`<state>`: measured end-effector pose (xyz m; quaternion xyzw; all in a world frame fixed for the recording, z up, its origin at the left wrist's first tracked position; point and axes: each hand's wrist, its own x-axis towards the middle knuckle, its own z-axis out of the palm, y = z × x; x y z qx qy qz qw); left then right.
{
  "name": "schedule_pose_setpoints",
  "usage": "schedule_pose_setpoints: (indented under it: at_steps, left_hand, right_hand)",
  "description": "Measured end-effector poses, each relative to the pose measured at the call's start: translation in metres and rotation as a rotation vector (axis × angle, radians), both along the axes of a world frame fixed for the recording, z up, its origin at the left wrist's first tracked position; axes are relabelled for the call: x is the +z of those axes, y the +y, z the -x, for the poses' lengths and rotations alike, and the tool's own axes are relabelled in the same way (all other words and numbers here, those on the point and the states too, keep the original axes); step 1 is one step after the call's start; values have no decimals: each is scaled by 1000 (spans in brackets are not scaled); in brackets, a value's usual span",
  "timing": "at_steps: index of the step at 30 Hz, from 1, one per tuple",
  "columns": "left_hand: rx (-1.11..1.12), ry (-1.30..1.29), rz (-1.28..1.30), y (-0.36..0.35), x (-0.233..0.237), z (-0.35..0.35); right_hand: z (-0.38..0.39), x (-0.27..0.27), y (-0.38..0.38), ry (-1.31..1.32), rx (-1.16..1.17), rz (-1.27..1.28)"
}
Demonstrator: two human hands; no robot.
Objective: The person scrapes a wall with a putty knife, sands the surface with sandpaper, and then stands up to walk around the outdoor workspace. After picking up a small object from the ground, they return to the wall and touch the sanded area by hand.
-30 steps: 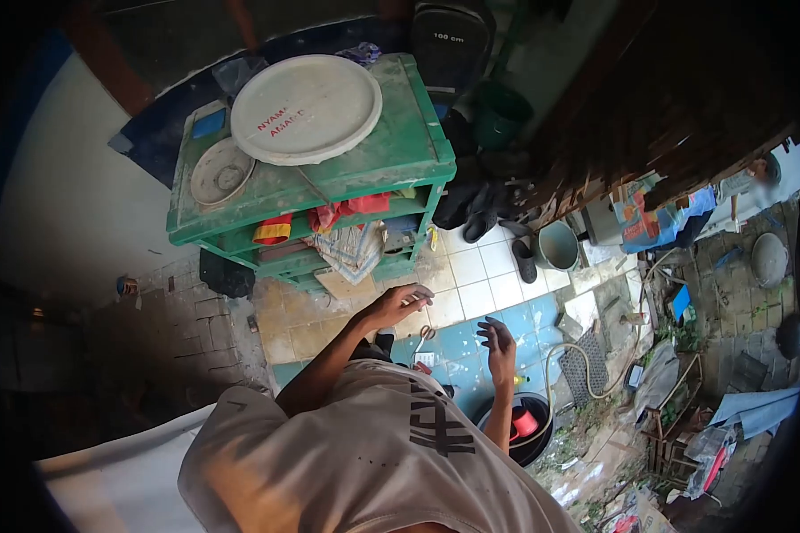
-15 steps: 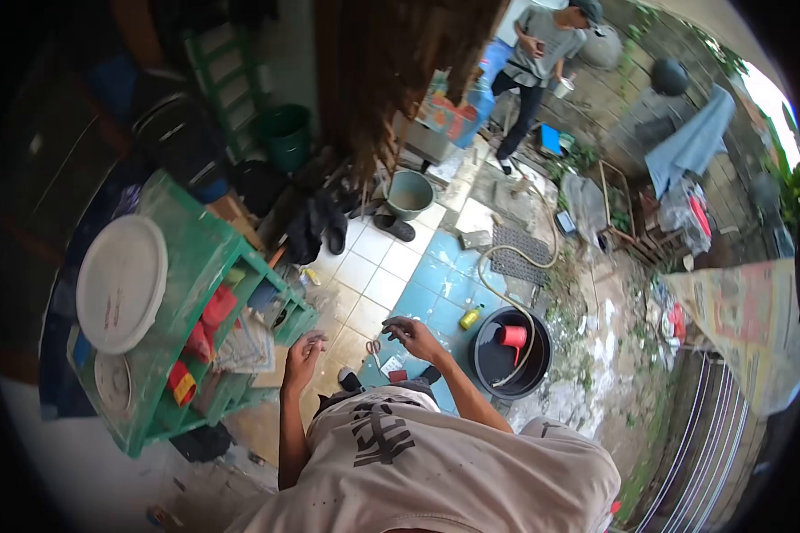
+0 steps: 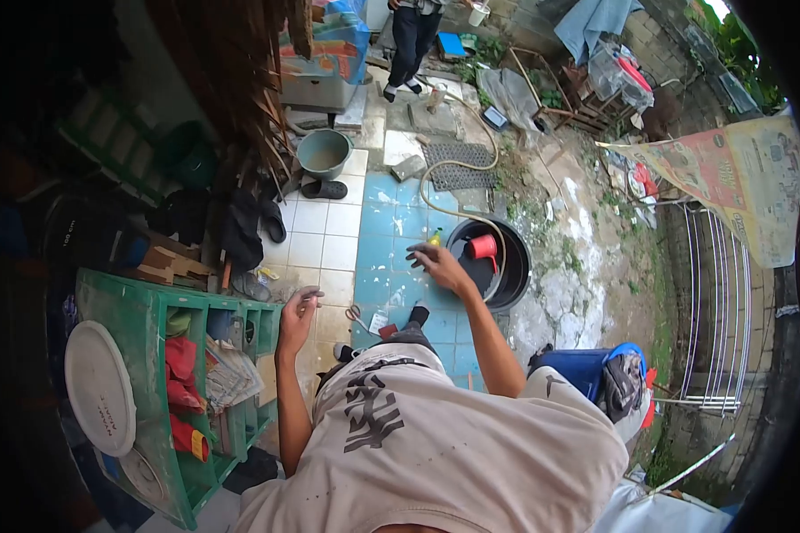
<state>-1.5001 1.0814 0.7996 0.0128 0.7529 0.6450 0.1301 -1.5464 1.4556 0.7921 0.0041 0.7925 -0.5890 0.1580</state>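
Note:
My left hand (image 3: 300, 318) is raised beside the green shelf (image 3: 160, 311), its fingers bent and close together; whether anything small is between them cannot be made out. Over the blue tiles (image 3: 387, 209), my right hand (image 3: 436, 266) hangs in the air with fingers apart and nothing in it. Below and between the hands, scissors (image 3: 354, 314), a white paper (image 3: 379, 322) and a small red item (image 3: 388, 330) lie on the floor by my feet. A black tub (image 3: 517, 277) with a red dipper (image 3: 482, 246) and a hose (image 3: 502, 233) stands right of my right hand.
A grey-green basin (image 3: 324, 154) and dark sandals (image 3: 324, 189) are ahead. Another person (image 3: 409, 44) stands at the top. A blue bin (image 3: 578, 369) is at my right, near a white drying rack (image 3: 716, 311). A round white lid (image 3: 100, 388) leans at the shelf.
The view has turned, so the other person's head is out of frame and the blue bin has come into view. My right hand has moved outward, farther from my left hand.

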Motion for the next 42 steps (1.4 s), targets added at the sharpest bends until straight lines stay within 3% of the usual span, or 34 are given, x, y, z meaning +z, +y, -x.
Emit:
schedule_pose_setpoints:
  at_steps: [4, 8, 11, 19, 24, 33, 39, 42]
  left_hand:
    - [-24, -24, -20, 14, -5, 10]
    - [-69, -46, -48, 15, -18, 10]
    - [-17, -63, -49, 12, -22, 11]
    - [89, -96, -28, 1, -31, 7]
    - [72, -88, -30, 0, -35, 13]
    - [24, -49, -17, 15, -14, 27]
    - [63, -9, -46, 6, -43, 20]
    - [81, -51, -27, 1, -41, 8]
  right_hand:
    - [46, -42, 99, 23, -220, -49]
    - [77, -25, 180, 3, -599, 17]
    - [86, -2, 214, 36, -659, 50]
    - [69, 6, 212, 126, -684, 186]
    - [45, 1, 194, 17, -685, 195]
    - [60, 10, 231, 168, -736, 33]
    - [45, 2, 228, 179, -704, -102]
    - [31, -2, 207, 110, -721, 20]
